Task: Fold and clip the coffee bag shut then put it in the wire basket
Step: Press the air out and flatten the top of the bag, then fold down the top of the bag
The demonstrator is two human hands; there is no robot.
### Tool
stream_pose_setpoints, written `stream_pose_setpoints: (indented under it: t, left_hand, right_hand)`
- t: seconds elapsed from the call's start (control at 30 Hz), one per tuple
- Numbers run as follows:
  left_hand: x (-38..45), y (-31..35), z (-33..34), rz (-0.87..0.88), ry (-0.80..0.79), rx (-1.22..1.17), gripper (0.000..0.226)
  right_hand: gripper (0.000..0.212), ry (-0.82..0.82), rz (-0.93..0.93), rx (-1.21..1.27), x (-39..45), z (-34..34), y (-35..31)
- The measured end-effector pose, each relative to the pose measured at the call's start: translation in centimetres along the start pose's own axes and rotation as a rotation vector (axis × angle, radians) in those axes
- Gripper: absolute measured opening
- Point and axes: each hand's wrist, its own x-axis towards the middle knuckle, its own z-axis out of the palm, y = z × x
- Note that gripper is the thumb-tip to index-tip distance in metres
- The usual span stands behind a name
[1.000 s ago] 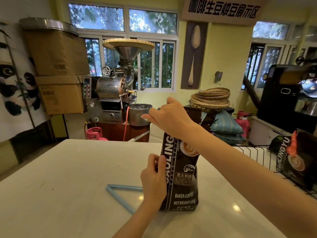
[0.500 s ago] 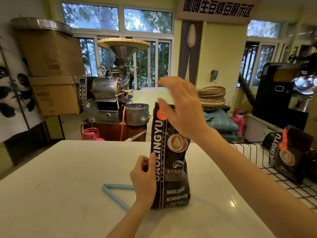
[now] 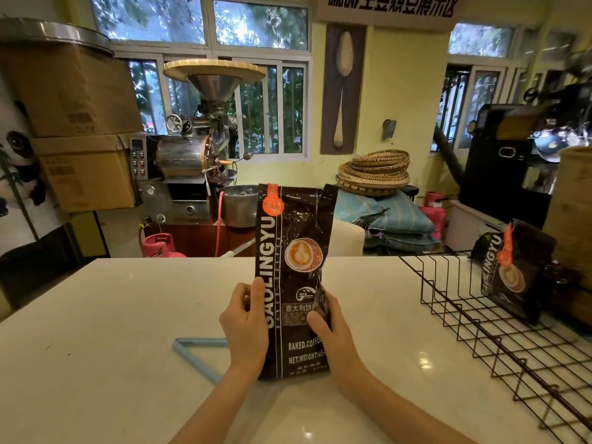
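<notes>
My left hand (image 3: 246,325) and right hand (image 3: 333,334) clasp opposite sides of the glossy, crinkled black coffee bag (image 3: 293,277), which stands upright on the smooth white table (image 3: 96,331), its top edge unfolded and my thumbs pressed on its printed front. Just left of the bag, a slim pale-blue clip (image 3: 192,350) lies flat on the tabletop in an open V, partly hidden behind my left wrist. Farther right, the black wire basket (image 3: 480,318) sits on the table edge with a second dark coffee bag (image 3: 515,274) leaning inside it, and a steel drum roaster (image 3: 192,161) stands beyond
</notes>
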Motion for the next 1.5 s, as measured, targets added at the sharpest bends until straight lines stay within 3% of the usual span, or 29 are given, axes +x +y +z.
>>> stream_pose_setpoints:
  t: [0.07, 0.13, 0.23, 0.33, 0.43, 0.53, 0.6, 0.67, 0.97, 1.2, 1.5]
  left_hand:
    - [0.0, 0.4, 0.0, -0.009, -0.027, 0.02, 0.04]
    - [0.3, 1.2, -0.2, 0.091, -0.016, 0.078, 0.036]
    - [1.9, 4.6, 0.2, 0.618, -0.022, 0.243, 0.026]
    - [3.7, 8.5, 2.7, 1.128, -0.267, 0.572, 0.026]
    - [5.4, 10.1, 5.4, 1.369, -0.539, 0.953, 0.025]
    - [6.9, 10.4, 6.4, 1.342, -0.742, 1.332, 0.035]
    - [7.8, 10.3, 6.3, 1.349, -0.708, 1.376, 0.04]
    - [8.4, 10.2, 6.2, 1.421, -0.621, 1.34, 0.046]
    - [9.3, 8.5, 4.8, 1.605, -0.25, 1.033, 0.05]
    - [10.1, 8.6, 4.1, 1.575, -0.189, 0.924, 0.055]
    - [10.6, 8.0, 3.2, 1.564, -0.095, 0.803, 0.046]
  right_hand:
    - [0.057, 0.044, -0.031, 0.009, -0.1, 0.2, 0.1]
    - [0.059, 0.066, -0.047, -0.004, -0.1, 0.2, 0.2]
    - [0.073, 0.085, -0.057, -0.036, 0.2, 0.2, 0.1]
    - [0.063, 0.085, -0.085, -0.065, 0.4, 0.2, 0.0]
    - [0.062, 0.053, -0.11, -0.087, 0.3, 0.1, -0.2]
    - [0.058, 0.026, -0.148, -0.109, -0.1, 0.1, -1.0]
    - [0.061, 0.026, -0.171, -0.096, -0.3, 0.2, -1.2]
    - [0.065, 0.04, -0.191, -0.09, -0.4, 0.2, -1.2]
    - [0.042, 0.068, -0.261, -0.138, -1.0, 0.8, -0.3]
    - [0.069, -0.087, -0.052, 0.026, -0.7, 0.0, -0.1]
    - [0.031, -0.222, -0.001, -0.203, -1.0, 0.1, 0.9]
